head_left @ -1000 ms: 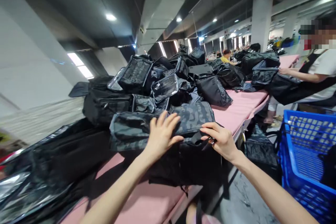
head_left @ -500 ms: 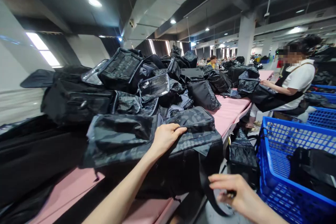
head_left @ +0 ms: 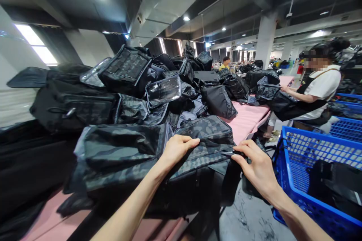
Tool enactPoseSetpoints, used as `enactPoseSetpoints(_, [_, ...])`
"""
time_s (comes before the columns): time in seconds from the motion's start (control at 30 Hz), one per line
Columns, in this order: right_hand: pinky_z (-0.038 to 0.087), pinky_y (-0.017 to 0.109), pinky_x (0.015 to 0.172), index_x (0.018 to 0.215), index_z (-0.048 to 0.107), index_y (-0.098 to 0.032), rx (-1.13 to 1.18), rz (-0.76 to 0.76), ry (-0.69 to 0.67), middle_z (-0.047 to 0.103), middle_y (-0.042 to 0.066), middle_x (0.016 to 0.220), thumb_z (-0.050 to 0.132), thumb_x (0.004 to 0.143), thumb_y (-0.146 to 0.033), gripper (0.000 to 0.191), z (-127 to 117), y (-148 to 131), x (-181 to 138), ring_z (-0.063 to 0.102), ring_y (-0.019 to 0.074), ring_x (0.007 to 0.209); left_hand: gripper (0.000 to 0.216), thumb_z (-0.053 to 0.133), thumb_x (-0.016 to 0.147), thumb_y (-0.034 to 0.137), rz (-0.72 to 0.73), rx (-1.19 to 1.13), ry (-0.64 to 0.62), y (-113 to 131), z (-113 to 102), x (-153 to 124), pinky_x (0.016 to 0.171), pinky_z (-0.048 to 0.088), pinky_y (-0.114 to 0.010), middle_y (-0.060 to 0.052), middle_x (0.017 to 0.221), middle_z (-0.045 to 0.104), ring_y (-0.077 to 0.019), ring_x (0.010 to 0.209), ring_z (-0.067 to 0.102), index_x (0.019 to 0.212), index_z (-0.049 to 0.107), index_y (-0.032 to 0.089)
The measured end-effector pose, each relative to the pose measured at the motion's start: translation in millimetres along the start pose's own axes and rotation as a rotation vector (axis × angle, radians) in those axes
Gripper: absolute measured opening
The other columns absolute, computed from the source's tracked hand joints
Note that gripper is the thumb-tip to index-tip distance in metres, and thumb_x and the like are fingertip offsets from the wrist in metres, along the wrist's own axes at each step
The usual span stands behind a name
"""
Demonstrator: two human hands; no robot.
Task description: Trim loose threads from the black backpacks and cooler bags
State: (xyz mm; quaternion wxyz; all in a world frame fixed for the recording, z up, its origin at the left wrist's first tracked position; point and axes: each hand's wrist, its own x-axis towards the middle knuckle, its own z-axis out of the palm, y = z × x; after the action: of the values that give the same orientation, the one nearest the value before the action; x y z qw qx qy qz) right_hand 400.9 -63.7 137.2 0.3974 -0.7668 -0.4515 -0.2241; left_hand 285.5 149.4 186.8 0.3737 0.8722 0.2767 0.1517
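A dark camouflage-patterned bag (head_left: pixel 118 150) lies right in front of me on the pink table, its black side turned my way. My left hand (head_left: pixel 178 148) grips its top near the middle, thumb and fingers pressed together on the fabric. At the bag's right end, my right hand (head_left: pixel 254 162) pinches thread snips (head_left: pixel 227 153), whose slim silver tip points left against a seam. The handle is mostly hidden by my fingers. A wide black strap (head_left: pixel 231 180) hangs down below that hand.
Many dark bags (head_left: pixel 124 67) are heaped behind, on the pink table (head_left: pixel 249 116). A blue plastic basket (head_left: pixel 294 173) holding black bags stands at my right. Beyond it a seated co-worker (head_left: pixel 319 86) handles a bag. Grey floor (head_left: pixel 243 214) shows between table and basket.
My right hand has risen from below the strap to the bag's right end, bringing the snips' tip to the fabric. My left hand keeps its place on the bag. The view has shifted slightly.
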Motion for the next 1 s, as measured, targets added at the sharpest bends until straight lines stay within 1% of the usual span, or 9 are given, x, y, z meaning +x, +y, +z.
enactPoseSetpoints(0.07, [0.045,0.025,0.067,0.086,0.064,-0.021,-0.058,-0.013,0.050,0.060,0.004,0.087,0.052,0.085,-0.031,0.016,3,-2,1,0.059,0.0149,0.077,0.045,0.051,0.063,0.058,0.004,-0.005,-0.004,-2,1,0,0.046,0.020,-0.022,0.004,0.048,0.033,-0.0099,0.048,0.029,0.048,0.044,0.017])
enactPoseSetpoints(0.13, [0.045,0.025,0.065,0.085,0.064,-0.020,-0.096,-0.041,0.069,0.060,0.004,0.085,0.052,0.085,-0.031,0.016,5,-4,2,0.058,0.0151,0.076,0.045,0.051,0.064,0.058,0.011,-0.012,-0.008,-3,1,0,0.046,0.020,-0.022,0.003,0.049,0.034,-0.0102,0.049,0.030,0.048,0.045,0.017])
enactPoseSetpoints(0.33, [0.042,0.025,0.061,0.082,0.065,-0.019,-0.107,-0.102,0.054,0.060,0.004,0.082,0.052,0.085,-0.030,0.017,6,-11,10,0.057,0.0149,0.073,0.046,0.050,0.064,0.060,0.019,0.022,-0.005,-3,0,-2,0.048,0.019,-0.023,0.004,0.049,0.031,-0.0105,0.050,0.030,0.049,0.043,0.017])
enactPoseSetpoints(0.47, [0.042,0.024,0.060,0.080,0.064,-0.020,-0.096,-0.085,0.042,0.060,0.003,0.080,0.052,0.085,-0.030,0.017,3,-7,9,0.057,0.0139,0.071,0.047,0.050,0.065,0.059,0.037,0.026,0.000,-3,-1,-3,0.048,0.017,-0.024,0.005,0.048,0.029,-0.0099,0.049,0.027,0.047,0.039,0.017])
enactPoseSetpoints(0.57, [0.042,0.024,0.062,0.083,0.065,-0.021,-0.107,-0.065,0.034,0.061,0.002,0.082,0.052,0.085,-0.031,0.016,1,-4,8,0.058,0.0136,0.073,0.046,0.051,0.065,0.059,0.043,0.015,0.009,-3,-1,-3,0.049,0.019,-0.023,0.005,0.048,0.030,-0.0101,0.050,0.028,0.048,0.042,0.017])
enactPoseSetpoints(0.67, [0.042,0.024,0.062,0.085,0.065,-0.021,-0.111,-0.085,0.006,0.060,0.003,0.083,0.052,0.085,-0.031,0.016,3,-8,9,0.058,0.0140,0.074,0.045,0.051,0.065,0.058,0.042,0.015,0.007,-2,-1,-4,0.049,0.019,-0.023,0.005,0.048,0.031,-0.0102,0.050,0.028,0.048,0.045,0.017])
enactPoseSetpoints(0.77, [0.041,0.024,0.060,0.081,0.064,-0.020,-0.117,-0.108,-0.007,0.060,0.003,0.081,0.052,0.085,-0.030,0.017,4,-13,11,0.058,0.0141,0.072,0.045,0.051,0.066,0.057,0.046,0.024,0.004,-2,-1,-4,0.049,0.018,-0.024,0.005,0.047,0.030,-0.0098,0.049,0.027,0.047,0.044,0.017])
enactPoseSetpoints(0.9, [0.041,0.024,0.058,0.080,0.064,-0.020,-0.123,-0.083,0.014,0.060,0.002,0.079,0.050,0.086,-0.031,0.018,2,-13,12,0.058,0.0134,0.070,0.046,0.050,0.067,0.057,0.070,0.017,0.013,-3,-1,-4,0.048,0.016,-0.024,0.005,0.046,0.028,-0.0096,0.048,0.026,0.045,0.039,0.017])
enactPoseSetpoints(1.0, [0.041,0.024,0.058,0.083,0.064,-0.021,-0.126,-0.080,0.002,0.060,0.002,0.081,0.050,0.086,-0.032,0.019,1,-14,12,0.058,0.0140,0.071,0.046,0.051,0.066,0.057,0.073,0.010,0.019,-3,-1,-4,0.048,0.016,-0.025,0.005,0.046,0.028,-0.0096,0.048,0.026,0.045,0.040,0.017])
